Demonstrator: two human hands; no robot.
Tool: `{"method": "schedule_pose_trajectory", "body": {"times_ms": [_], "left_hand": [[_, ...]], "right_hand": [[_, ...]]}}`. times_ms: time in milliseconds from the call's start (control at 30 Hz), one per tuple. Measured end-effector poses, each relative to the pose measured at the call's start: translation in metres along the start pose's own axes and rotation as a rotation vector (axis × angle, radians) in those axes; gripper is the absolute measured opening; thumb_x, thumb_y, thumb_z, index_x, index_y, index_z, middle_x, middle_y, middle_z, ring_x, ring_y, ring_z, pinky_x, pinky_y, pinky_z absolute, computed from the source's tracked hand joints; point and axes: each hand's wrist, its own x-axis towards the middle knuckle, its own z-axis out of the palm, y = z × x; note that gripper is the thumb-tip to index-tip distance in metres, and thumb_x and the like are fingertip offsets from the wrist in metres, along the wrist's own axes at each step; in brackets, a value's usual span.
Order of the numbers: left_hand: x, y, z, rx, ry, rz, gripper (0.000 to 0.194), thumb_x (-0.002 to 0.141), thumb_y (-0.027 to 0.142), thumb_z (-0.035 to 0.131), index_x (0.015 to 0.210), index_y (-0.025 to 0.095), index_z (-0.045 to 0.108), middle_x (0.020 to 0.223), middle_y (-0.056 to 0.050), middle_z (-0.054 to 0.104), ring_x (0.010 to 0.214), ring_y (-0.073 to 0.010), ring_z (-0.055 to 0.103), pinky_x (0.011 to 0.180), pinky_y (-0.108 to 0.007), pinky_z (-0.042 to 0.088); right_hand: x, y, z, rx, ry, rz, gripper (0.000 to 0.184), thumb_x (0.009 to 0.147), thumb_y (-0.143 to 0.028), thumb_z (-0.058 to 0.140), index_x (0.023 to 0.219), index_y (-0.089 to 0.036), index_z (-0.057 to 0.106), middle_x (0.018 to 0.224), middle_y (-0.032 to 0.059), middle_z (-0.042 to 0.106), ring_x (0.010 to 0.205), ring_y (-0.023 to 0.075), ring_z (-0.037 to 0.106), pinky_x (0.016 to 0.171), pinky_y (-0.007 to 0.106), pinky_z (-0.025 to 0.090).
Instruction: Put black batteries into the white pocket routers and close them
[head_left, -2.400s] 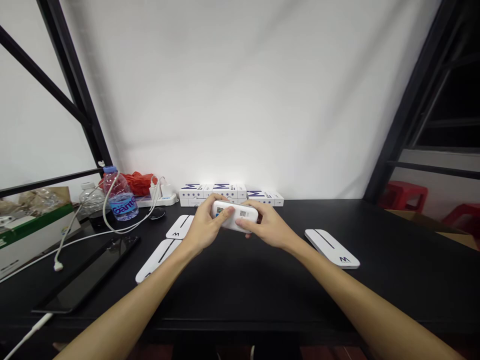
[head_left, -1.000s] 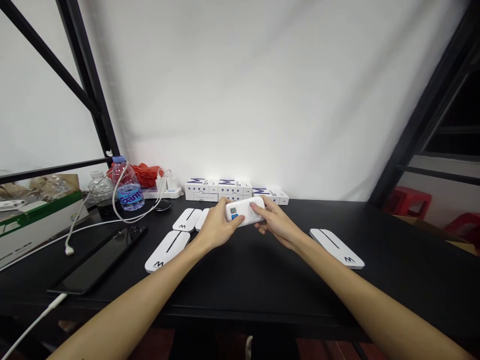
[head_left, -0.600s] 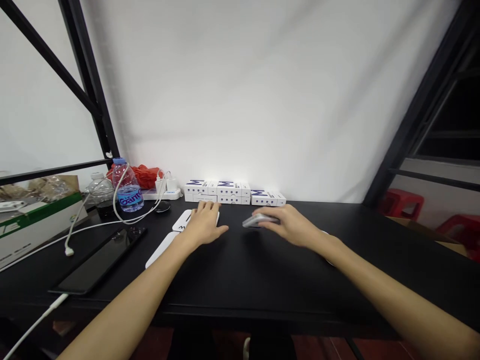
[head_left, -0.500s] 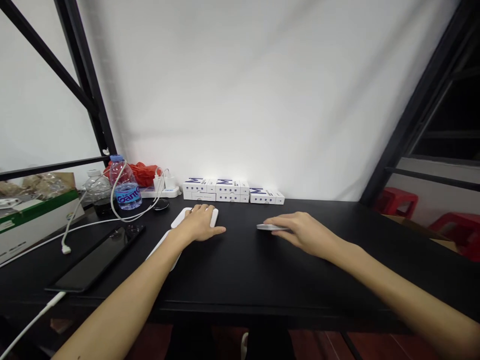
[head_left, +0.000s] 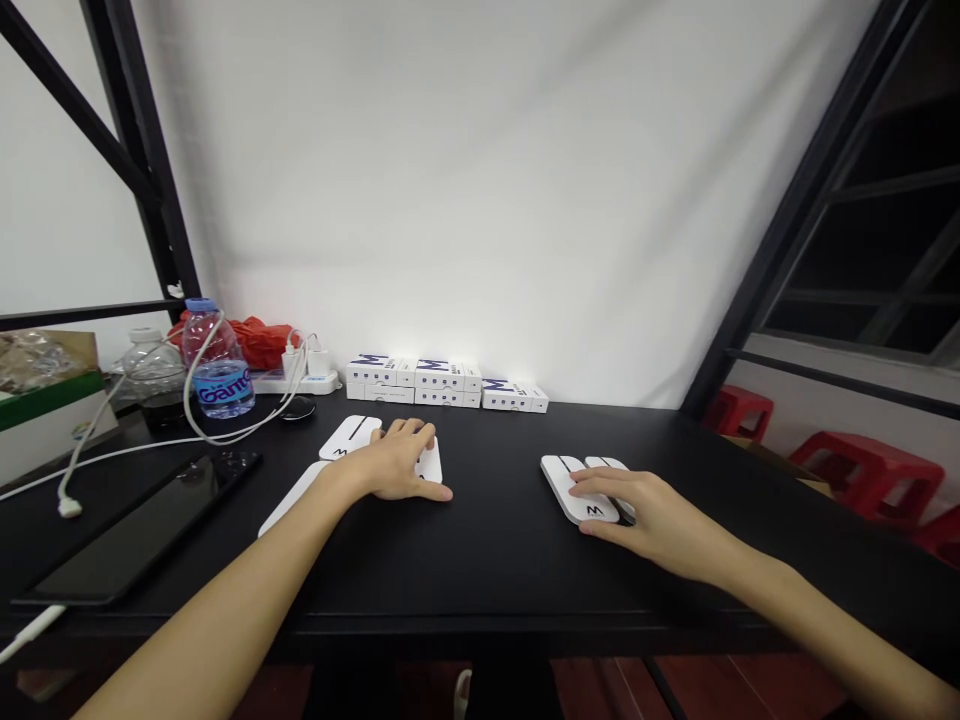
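The right hand [head_left: 652, 520] is palm down, thumb and fingers parted around the near right end of a flat white device [head_left: 574, 485]; whether they grip it cannot be told. The device, round-cornered, with a dark stripe and W-like logo, lies on the black table [head_left: 480, 560]. A second white device [head_left: 611, 463] sits just beside it, partly under those fingers. The left hand [head_left: 401, 463] spreads open over a third white device [head_left: 433, 467], thumb outstretched. Black tabletop stretches between both hands, its front edge nearer the body. Left of the left fingers lie two more white devices [head_left: 351, 435], one partly behind the forearm; beyond the fingertips, white boxes [head_left: 412, 382] line the wall; farther left, a bottle [head_left: 225, 385] and dark tablet [head_left: 142, 535]
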Motion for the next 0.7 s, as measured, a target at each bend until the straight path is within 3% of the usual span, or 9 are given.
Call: {"method": "schedule_pose_trajectory", "body": {"times_ms": [167,333,433,533,633,700], "left_hand": [[-0.004,-0.002,-0.004,-0.052,-0.112,-0.011,0.072,0.060,0.064,0.065,0.117,0.022,0.048,0.126,-0.014,0.050,0.115,-0.0341,0.045,0.088,-0.042,0.040],[-0.004,-0.002,-0.012,-0.070,-0.100,-0.006,0.082,0.055,0.060,0.070,0.124,0.024,0.044,0.118,-0.012,0.054,0.112,-0.0344,0.046,0.084,-0.042,0.042],[-0.002,-0.001,-0.012,-0.127,-0.021,-0.009,0.083,0.052,0.056,0.074,0.123,0.023,0.045,0.113,-0.011,0.055,0.107,-0.0337,0.050,0.083,-0.041,0.043],[0.000,0.002,-0.009,-0.310,0.130,0.070,0.081,0.056,0.054,0.075,0.123,0.022,0.043,0.120,-0.011,0.052,0.110,-0.0306,0.049,0.088,-0.040,0.042],[0.002,0.004,-0.008,-0.583,0.253,0.143,0.070,0.065,0.051,0.071,0.122,0.023,0.041,0.127,-0.011,0.047,0.118,-0.0272,0.045,0.091,-0.038,0.041],[0.002,0.006,-0.007,-0.749,0.264,0.160,0.060,0.073,0.048,0.065,0.122,0.023,0.040,0.130,-0.012,0.045,0.120,-0.0260,0.044,0.092,-0.038,0.041]], "right_hand": [[0.004,0.009,-0.008,-0.002,-0.028,0.046,0.032,0.081,-0.045,0.060,0.108,-0.028,0.067,0.121,0.0067,0.064,0.113,0.0323,0.057,0.093,0.047,0.046],[0.020,-0.004,-0.016,-0.032,-0.056,0.041,0.029,0.080,-0.048,0.060,0.099,-0.027,0.068,0.107,0.0067,0.066,0.099,0.0296,0.061,0.084,0.044,0.049],[0.040,-0.023,-0.007,0.015,0.054,-0.082,0.027,0.083,-0.042,0.060,0.104,-0.026,0.066,0.111,0.0064,0.063,0.104,0.0270,0.059,0.091,0.044,0.048],[0.062,-0.045,0.008,0.113,0.145,-0.267,0.032,0.079,-0.037,0.066,0.110,-0.028,0.062,0.113,0.0050,0.061,0.107,0.0245,0.057,0.093,0.044,0.048],[0.080,-0.067,0.018,0.240,0.270,-0.434,0.041,0.075,-0.035,0.072,0.112,-0.028,0.057,0.113,0.0057,0.057,0.103,0.0223,0.057,0.085,0.040,0.052],[0.089,-0.079,0.021,0.297,0.379,-0.507,0.047,0.072,-0.034,0.074,0.114,-0.027,0.054,0.112,0.0068,0.053,0.100,0.0215,0.056,0.077,0.036,0.055]]}}
